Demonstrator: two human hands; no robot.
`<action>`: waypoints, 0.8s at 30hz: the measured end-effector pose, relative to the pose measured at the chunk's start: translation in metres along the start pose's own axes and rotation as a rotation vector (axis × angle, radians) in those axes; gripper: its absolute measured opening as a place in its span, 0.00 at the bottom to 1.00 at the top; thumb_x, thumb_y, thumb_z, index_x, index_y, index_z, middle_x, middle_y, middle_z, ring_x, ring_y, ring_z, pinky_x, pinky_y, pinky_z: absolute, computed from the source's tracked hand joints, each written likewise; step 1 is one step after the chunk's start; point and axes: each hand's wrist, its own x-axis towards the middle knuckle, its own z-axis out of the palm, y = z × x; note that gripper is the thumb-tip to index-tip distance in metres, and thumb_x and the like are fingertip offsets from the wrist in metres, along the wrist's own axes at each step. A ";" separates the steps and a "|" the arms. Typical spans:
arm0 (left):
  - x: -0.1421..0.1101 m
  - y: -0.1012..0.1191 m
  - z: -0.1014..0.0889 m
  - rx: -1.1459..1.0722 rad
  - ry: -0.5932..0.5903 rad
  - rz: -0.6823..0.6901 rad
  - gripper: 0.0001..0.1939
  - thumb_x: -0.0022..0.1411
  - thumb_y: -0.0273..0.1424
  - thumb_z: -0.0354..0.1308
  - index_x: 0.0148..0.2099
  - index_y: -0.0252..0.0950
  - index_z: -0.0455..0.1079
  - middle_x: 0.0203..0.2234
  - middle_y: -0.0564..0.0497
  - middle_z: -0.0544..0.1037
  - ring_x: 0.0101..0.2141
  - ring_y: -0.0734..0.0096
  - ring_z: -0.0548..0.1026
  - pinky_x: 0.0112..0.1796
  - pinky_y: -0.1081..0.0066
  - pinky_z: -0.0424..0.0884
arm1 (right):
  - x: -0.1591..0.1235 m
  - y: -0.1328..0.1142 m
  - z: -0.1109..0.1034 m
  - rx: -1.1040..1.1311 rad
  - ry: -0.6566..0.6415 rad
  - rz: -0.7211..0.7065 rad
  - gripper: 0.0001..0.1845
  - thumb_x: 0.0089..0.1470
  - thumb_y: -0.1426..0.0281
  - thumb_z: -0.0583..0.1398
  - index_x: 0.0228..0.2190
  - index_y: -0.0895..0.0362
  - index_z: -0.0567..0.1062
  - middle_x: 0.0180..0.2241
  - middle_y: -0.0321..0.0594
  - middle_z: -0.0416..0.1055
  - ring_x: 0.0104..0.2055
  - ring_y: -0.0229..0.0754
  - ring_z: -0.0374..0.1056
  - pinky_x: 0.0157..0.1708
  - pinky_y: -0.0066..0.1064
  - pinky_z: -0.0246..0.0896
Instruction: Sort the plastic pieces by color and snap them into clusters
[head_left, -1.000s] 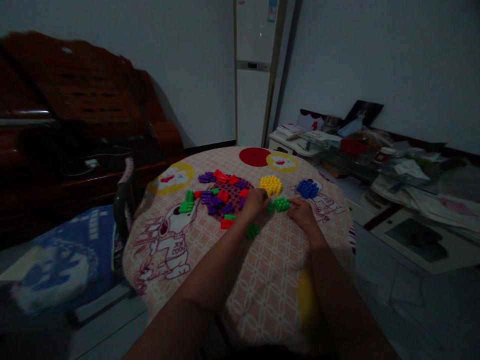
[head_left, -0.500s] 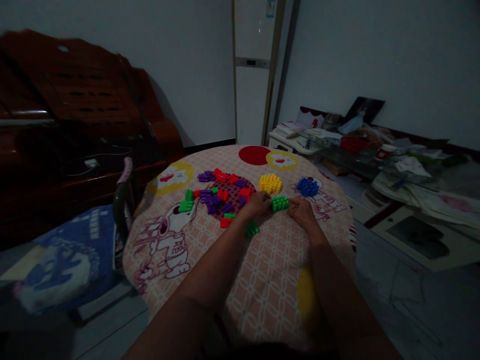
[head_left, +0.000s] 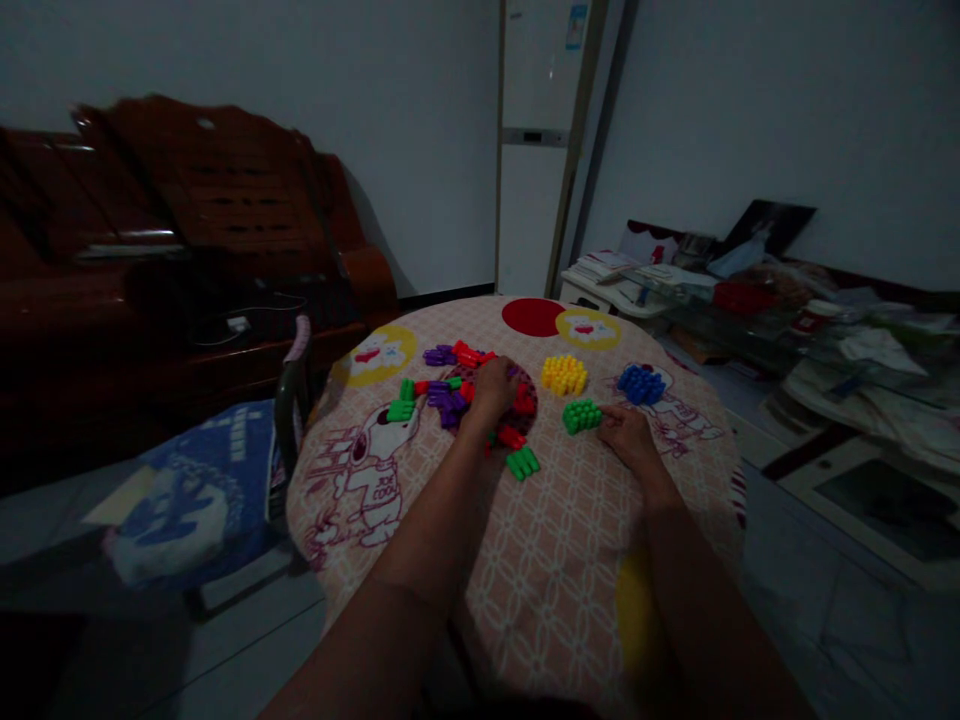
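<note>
Resting on the cloth right of the table's middle, the green block cluster [head_left: 582, 416] met the fingertips of the right hand [head_left: 628, 436] at its right end. Those fingers were drawn narrow; whether they pinched the cluster, I cannot tell. The left hand [head_left: 491, 388] reached down over the pile of loose blocks [head_left: 446, 402], red, purple and green, its fingertips hidden, so I cannot tell whether it held a piece.

The yellow block cluster [head_left: 565, 375] sat just behind the green one, and the blue block cluster [head_left: 641, 384] farther right. A loose green block [head_left: 523, 462] lay nearer the person, below the pile.

On the patterned tablecloth [head_left: 525, 560], the shirt of a printed dog [head_left: 379, 505] bore small letters, seemingly "JOE COOL". Past the table, a tall white cabinet [head_left: 532, 220] carried a blue-and-white sticker [head_left: 576, 27], its print too small to read.

To the right, a cluttered glass shelf held a red container [head_left: 744, 296], its contents unclear, and near it a pale-lidded jar [head_left: 816, 316] with an unreadable label. To the left, blue fabric with white markings [head_left: 225, 450] covered a chair before the wooden sofa [head_left: 225, 200].
</note>
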 end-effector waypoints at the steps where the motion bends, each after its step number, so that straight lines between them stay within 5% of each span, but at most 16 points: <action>1: 0.004 -0.011 -0.007 0.035 0.038 -0.031 0.17 0.63 0.24 0.54 0.52 0.30 0.73 0.47 0.40 0.79 0.50 0.60 0.76 0.52 0.66 0.69 | 0.000 0.001 0.000 0.001 0.004 -0.006 0.26 0.39 0.71 0.57 0.40 0.62 0.83 0.27 0.42 0.78 0.27 0.43 0.70 0.29 0.30 0.63; 4: 0.011 -0.043 -0.026 0.141 0.084 -0.170 0.19 0.63 0.27 0.53 0.55 0.30 0.73 0.50 0.38 0.78 0.51 0.56 0.75 0.52 0.63 0.70 | 0.002 0.003 0.001 0.011 0.012 -0.028 0.24 0.40 0.71 0.57 0.39 0.61 0.83 0.27 0.42 0.78 0.27 0.42 0.70 0.29 0.30 0.64; 7: 0.012 -0.070 -0.039 0.280 -0.034 -0.271 0.20 0.61 0.28 0.55 0.54 0.33 0.75 0.51 0.38 0.78 0.52 0.53 0.75 0.51 0.63 0.70 | 0.003 0.006 0.002 0.034 -0.012 -0.012 0.25 0.40 0.71 0.56 0.40 0.61 0.83 0.24 0.40 0.77 0.24 0.41 0.68 0.27 0.29 0.63; 12: 0.008 -0.086 -0.040 0.368 -0.213 -0.190 0.19 0.59 0.28 0.56 0.52 0.39 0.76 0.48 0.45 0.81 0.52 0.59 0.75 0.51 0.69 0.69 | 0.003 0.004 0.002 0.063 -0.035 0.070 0.28 0.39 0.70 0.57 0.43 0.63 0.82 0.22 0.38 0.75 0.22 0.41 0.67 0.25 0.29 0.61; 18: 0.010 -0.069 -0.037 0.272 -0.037 -0.192 0.17 0.58 0.26 0.58 0.49 0.34 0.77 0.46 0.41 0.81 0.49 0.56 0.77 0.48 0.67 0.71 | -0.002 -0.004 0.000 0.075 -0.016 0.058 0.27 0.40 0.70 0.57 0.42 0.64 0.82 0.23 0.39 0.75 0.23 0.40 0.66 0.25 0.29 0.59; 24: 0.007 -0.013 -0.023 -0.013 0.018 0.084 0.15 0.59 0.27 0.60 0.49 0.35 0.76 0.42 0.46 0.81 0.43 0.63 0.77 0.47 0.68 0.72 | -0.002 -0.004 0.000 0.096 -0.020 0.042 0.26 0.40 0.71 0.56 0.42 0.62 0.82 0.21 0.38 0.74 0.22 0.39 0.65 0.24 0.28 0.59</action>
